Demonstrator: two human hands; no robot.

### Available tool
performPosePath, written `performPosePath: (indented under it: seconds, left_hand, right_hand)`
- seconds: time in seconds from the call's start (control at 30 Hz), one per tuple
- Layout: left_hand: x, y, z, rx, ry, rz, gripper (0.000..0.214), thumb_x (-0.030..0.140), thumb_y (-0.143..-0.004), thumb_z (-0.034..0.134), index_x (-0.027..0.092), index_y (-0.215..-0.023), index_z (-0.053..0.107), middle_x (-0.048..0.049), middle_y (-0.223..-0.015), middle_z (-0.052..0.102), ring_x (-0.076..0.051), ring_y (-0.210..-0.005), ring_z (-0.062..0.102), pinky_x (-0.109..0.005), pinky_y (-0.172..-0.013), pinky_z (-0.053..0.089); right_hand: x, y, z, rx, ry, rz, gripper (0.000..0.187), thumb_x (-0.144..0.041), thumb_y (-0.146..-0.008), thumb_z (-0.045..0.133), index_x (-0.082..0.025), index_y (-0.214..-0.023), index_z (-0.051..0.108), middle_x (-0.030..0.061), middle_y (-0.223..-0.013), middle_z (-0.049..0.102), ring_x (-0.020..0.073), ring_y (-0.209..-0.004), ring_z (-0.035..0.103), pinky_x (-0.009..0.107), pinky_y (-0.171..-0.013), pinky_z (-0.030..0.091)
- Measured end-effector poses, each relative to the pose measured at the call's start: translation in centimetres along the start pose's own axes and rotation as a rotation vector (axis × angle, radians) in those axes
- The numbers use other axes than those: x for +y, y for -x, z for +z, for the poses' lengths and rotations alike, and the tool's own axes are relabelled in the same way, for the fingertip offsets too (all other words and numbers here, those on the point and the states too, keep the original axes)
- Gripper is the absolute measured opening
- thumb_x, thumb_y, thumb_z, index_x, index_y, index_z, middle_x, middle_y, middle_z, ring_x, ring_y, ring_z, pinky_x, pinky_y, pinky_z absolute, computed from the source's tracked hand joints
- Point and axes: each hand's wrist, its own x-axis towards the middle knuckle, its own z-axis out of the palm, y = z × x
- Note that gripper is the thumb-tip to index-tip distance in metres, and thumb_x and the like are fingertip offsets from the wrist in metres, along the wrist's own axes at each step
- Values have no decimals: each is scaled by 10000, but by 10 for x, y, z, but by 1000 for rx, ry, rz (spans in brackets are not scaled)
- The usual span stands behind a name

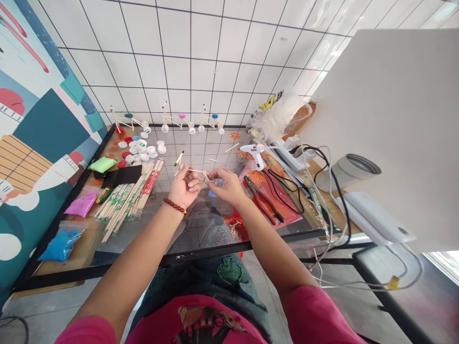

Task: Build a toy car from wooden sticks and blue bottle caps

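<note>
Over the glass tabletop, my left hand [185, 187] and my right hand [226, 185] hold a small frame of thin wooden sticks [197, 170] between them. The fingers of my left hand curl around its left end, where an upright stick with a dark tip [180, 157] rises. At the right end, my right hand pinches a stick joint. Along the back stand three little stick bicycles with bottle-cap wheels: one with a green seat [128, 115], one with a pink seat [182, 116] and one with a blue seat [214, 116]. My fingers hide part of the held frame.
Loose bottle caps [143, 152] and bundled chopsticks [138, 196] lie left, beside green [103, 164], pink [81, 204] and blue clay packets [63, 244]. A glue gun [255, 154], red-handled pliers [263, 199] and tangled cables [299, 191] are right. The table's black edge [215, 250] runs in front.
</note>
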Motion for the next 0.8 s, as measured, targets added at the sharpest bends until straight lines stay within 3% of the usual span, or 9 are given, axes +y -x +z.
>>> performPosePath:
  seconds: [0.07, 0.17, 0.3, 0.4, 0.5, 0.67, 0.8]
  left_hand:
    - [0, 0, 0, -1, 3, 1, 374, 320, -1076, 432, 153, -777, 583, 32, -554, 544, -16, -339, 360, -119, -330, 237]
    - [0, 3, -1, 19, -54, 12, 274, 340, -1021, 567, 148, -831, 613, 31, -571, 580, -10, -327, 339, -122, -322, 214]
    - [-3, 7, -7, 137, -300, 49, 272, 370, -905, 733, 161, -803, 593, 49, -525, 564, -12, -300, 287, -136, -313, 150]
    - [-7, 5, -14, 215, -476, 161, 340, 365, -828, 809, 175, -722, 548, 90, -484, 468, -13, -314, 276, -142, -326, 126]
    - [-15, -1, -21, 236, -534, 291, 348, 275, -730, 880, 170, -688, 551, 90, -547, 491, -21, -409, 403, -128, -387, 266]
    - [-30, -9, -25, 257, -502, 395, 438, -41, -498, 881, 157, -821, 662, 79, -717, 622, -47, -624, 587, -139, -604, 465]
    - [-32, -11, -22, 254, -423, 347, 255, 10, -634, 838, 142, -740, 647, 35, -667, 662, -79, -604, 623, -185, -632, 521]
  right_hand:
    - [1, 0, 2, 6, -28, 14, 100, -273, -802, 683, -251, -883, 630, 22, -892, 768, 216, -874, 726, 424, -964, 540]
    - [3, 0, 3, 20, -96, 43, 199, -261, -788, 700, -255, -972, 624, 34, -959, 786, 226, -937, 757, 395, -929, 569]
    - [4, 0, 4, 9, -136, 42, 223, -270, -799, 699, -248, -1015, 648, 43, -984, 797, 229, -969, 769, 385, -917, 585]
    - [5, -1, 3, 10, -133, 46, 192, -273, -804, 694, -242, -993, 678, 41, -969, 801, 225, -944, 769, 395, -935, 580]
    - [5, -1, 3, 2, -141, 42, 171, -279, -816, 684, -232, -980, 703, 42, -964, 803, 217, -927, 767, 388, -937, 576]
    - [5, -1, 0, -12, -146, 42, 182, -284, -825, 679, -223, -987, 736, 42, -961, 809, 209, -912, 763, 365, -925, 578]
    - [6, -1, -1, -11, -148, 44, 185, -298, -835, 678, -226, -986, 760, 43, -967, 811, 214, -911, 756, 373, -923, 585]
